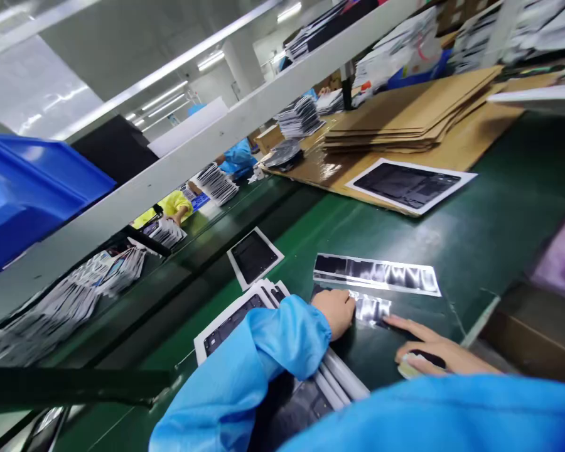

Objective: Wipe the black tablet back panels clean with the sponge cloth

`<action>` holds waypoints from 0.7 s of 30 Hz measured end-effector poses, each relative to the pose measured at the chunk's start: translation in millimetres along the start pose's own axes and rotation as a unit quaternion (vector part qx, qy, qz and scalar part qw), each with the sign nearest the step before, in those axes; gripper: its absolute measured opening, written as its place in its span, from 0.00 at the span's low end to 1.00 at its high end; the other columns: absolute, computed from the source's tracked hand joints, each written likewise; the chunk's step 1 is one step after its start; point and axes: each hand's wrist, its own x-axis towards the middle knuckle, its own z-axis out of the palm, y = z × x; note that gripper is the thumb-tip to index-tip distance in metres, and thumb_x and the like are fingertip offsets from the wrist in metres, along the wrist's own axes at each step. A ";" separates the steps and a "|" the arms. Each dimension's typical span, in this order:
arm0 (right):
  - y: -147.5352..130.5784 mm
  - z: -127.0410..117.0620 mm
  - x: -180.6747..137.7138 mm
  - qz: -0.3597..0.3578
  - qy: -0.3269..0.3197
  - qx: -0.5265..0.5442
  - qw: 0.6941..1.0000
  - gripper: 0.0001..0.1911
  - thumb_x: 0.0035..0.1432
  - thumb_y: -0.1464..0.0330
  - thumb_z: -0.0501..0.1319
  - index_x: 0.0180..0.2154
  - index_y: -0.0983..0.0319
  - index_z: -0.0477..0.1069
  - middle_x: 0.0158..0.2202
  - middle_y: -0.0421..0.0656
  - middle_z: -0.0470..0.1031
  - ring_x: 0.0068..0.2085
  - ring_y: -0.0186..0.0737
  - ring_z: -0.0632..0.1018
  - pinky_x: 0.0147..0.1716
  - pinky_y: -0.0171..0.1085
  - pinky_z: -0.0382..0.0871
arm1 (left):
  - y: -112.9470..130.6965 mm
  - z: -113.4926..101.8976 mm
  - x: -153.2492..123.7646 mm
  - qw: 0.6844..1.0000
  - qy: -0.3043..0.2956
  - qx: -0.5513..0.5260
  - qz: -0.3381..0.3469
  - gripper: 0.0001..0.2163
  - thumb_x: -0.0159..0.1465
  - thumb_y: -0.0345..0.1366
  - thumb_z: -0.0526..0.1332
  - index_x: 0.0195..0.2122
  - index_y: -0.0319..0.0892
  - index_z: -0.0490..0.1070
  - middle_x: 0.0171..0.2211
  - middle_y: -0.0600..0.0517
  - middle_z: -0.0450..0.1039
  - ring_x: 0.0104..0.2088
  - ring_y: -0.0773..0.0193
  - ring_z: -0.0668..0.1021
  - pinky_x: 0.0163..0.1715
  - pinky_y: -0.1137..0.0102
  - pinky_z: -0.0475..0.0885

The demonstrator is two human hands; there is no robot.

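My left hand rests closed on the left end of a small glossy black strip lying on the green belt. My right hand lies beside the strip's right end, forefinger stretched out flat toward it, the other fingers curled round a small pale and dark object I cannot name. A longer glossy black strip with a white border lies just beyond. Under my left forearm sits a stack of white-framed black sheets. Both sleeves are light blue.
A single white-framed black sheet lies farther up the belt, a larger one on brown cardboard at the back right. A slanted grey shelf rail and blue bin hang at left. Other workers sit beyond.
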 end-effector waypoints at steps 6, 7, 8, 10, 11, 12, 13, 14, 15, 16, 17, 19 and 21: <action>17.1 3.6 -20.3 0.042 0.042 -0.036 0.998 0.29 0.58 0.46 0.48 0.32 0.56 0.80 0.62 0.52 0.63 0.64 0.58 0.58 0.63 0.60 0.47 | 8.4 19.9 8.0 0.999 -0.039 -0.019 -0.020 0.29 0.61 0.41 0.62 0.61 0.35 0.57 0.64 0.39 0.56 0.60 0.51 0.66 0.50 0.62 0.71; 15.6 6.7 -19.1 0.031 0.021 -0.036 0.999 0.27 0.59 0.48 0.48 0.32 0.56 0.80 0.64 0.52 0.61 0.65 0.58 0.56 0.63 0.60 0.46 | 8.0 20.3 7.8 0.998 -0.042 -0.026 -0.024 0.30 0.62 0.42 0.61 0.62 0.35 0.56 0.64 0.39 0.55 0.61 0.51 0.65 0.51 0.62 0.70; 12.5 9.1 -15.6 0.020 -0.006 -0.035 0.999 0.26 0.59 0.49 0.49 0.33 0.56 0.80 0.65 0.51 0.60 0.66 0.57 0.54 0.63 0.60 0.45 | 7.6 20.0 7.7 0.998 -0.044 -0.034 -0.027 0.29 0.63 0.43 0.60 0.62 0.35 0.56 0.65 0.39 0.54 0.62 0.50 0.64 0.51 0.61 0.70; 2.6 11.4 -2.8 0.000 -0.069 -0.024 0.997 0.24 0.59 0.50 0.50 0.35 0.55 0.80 0.65 0.51 0.59 0.66 0.57 0.52 0.63 0.61 0.44 | 7.2 18.4 8.0 0.997 -0.042 -0.051 -0.032 0.28 0.65 0.46 0.56 0.62 0.36 0.57 0.64 0.40 0.55 0.61 0.50 0.64 0.52 0.61 0.70; -3.8 11.2 5.6 -0.014 -0.099 -0.017 0.995 0.23 0.60 0.51 0.51 0.36 0.55 0.80 0.64 0.51 0.61 0.66 0.58 0.52 0.63 0.61 0.44 | 7.3 17.3 8.6 0.997 -0.038 -0.060 -0.034 0.28 0.65 0.48 0.54 0.61 0.36 0.58 0.64 0.40 0.57 0.61 0.50 0.65 0.51 0.61 0.70; -10.6 10.4 14.4 -0.027 -0.125 -0.011 0.992 0.23 0.60 0.51 0.51 0.36 0.56 0.79 0.63 0.51 0.64 0.66 0.58 0.54 0.63 0.62 0.44 | 7.8 16.2 9.3 0.996 -0.032 -0.070 -0.036 0.28 0.65 0.50 0.53 0.61 0.36 0.59 0.63 0.39 0.58 0.60 0.50 0.66 0.51 0.61 0.70; -17.5 9.3 23.1 -0.039 -0.146 -0.008 0.988 0.23 0.60 0.52 0.51 0.36 0.56 0.79 0.60 0.52 0.67 0.65 0.59 0.56 0.63 0.62 0.45 | 8.8 15.2 10.1 0.996 -0.025 -0.079 -0.038 0.29 0.64 0.52 0.53 0.60 0.36 0.60 0.62 0.39 0.60 0.58 0.49 0.68 0.50 0.61 0.70; -24.1 8.3 30.9 -0.050 -0.164 -0.006 0.985 0.23 0.60 0.52 0.51 0.36 0.57 0.79 0.57 0.52 0.71 0.64 0.59 0.60 0.62 0.62 0.47 | 10.1 14.3 11.0 0.995 -0.016 -0.088 -0.041 0.30 0.63 0.54 0.54 0.59 0.36 0.61 0.60 0.38 0.63 0.57 0.49 0.70 0.49 0.62 0.71; -29.8 7.5 37.4 -0.057 -0.178 -0.006 0.982 0.22 0.60 0.53 0.51 0.35 0.57 0.79 0.53 0.52 0.74 0.61 0.59 0.65 0.62 0.62 0.49 | 11.7 13.2 11.9 0.994 -0.007 -0.096 -0.047 0.31 0.62 0.55 0.54 0.58 0.36 0.62 0.57 0.38 0.66 0.54 0.49 0.72 0.48 0.61 0.71; -34.3 7.2 42.3 -0.060 -0.187 -0.007 0.980 0.22 0.60 0.54 0.51 0.35 0.57 0.79 0.49 0.51 0.78 0.58 0.58 0.69 0.61 0.62 0.52 | 13.5 12.0 12.6 0.993 0.003 -0.103 -0.054 0.31 0.62 0.55 0.54 0.58 0.35 0.62 0.55 0.37 0.69 0.52 0.48 0.74 0.46 0.61 0.72; -37.4 7.4 45.5 -0.061 -0.192 -0.009 0.979 0.21 0.60 0.55 0.50 0.34 0.57 0.79 0.45 0.50 0.79 0.55 0.57 0.72 0.60 0.61 0.55 | 15.3 10.5 13.1 0.992 0.012 -0.110 -0.064 0.30 0.63 0.54 0.54 0.57 0.36 0.63 0.52 0.37 0.71 0.50 0.48 0.75 0.44 0.61 0.72; -38.3 8.8 47.0 -0.068 -0.196 -0.014 0.978 0.21 0.60 0.55 0.51 0.34 0.56 0.79 0.45 0.50 0.79 0.55 0.56 0.73 0.61 0.59 0.55 | 17.7 6.1 13.1 0.988 0.028 -0.129 -0.084 0.23 0.65 0.49 0.52 0.53 0.38 0.67 0.46 0.39 0.75 0.44 0.48 0.78 0.38 0.61 0.72; -31.8 10.0 42.9 -0.064 -0.186 -0.022 0.980 0.21 0.60 0.55 0.51 0.35 0.56 0.79 0.55 0.51 0.73 0.62 0.57 0.65 0.63 0.58 0.51 | 16.6 -0.3 11.6 0.982 0.041 -0.149 -0.106 0.17 0.67 0.43 0.50 0.48 0.41 0.72 0.42 0.41 0.78 0.40 0.49 0.80 0.33 0.63 0.72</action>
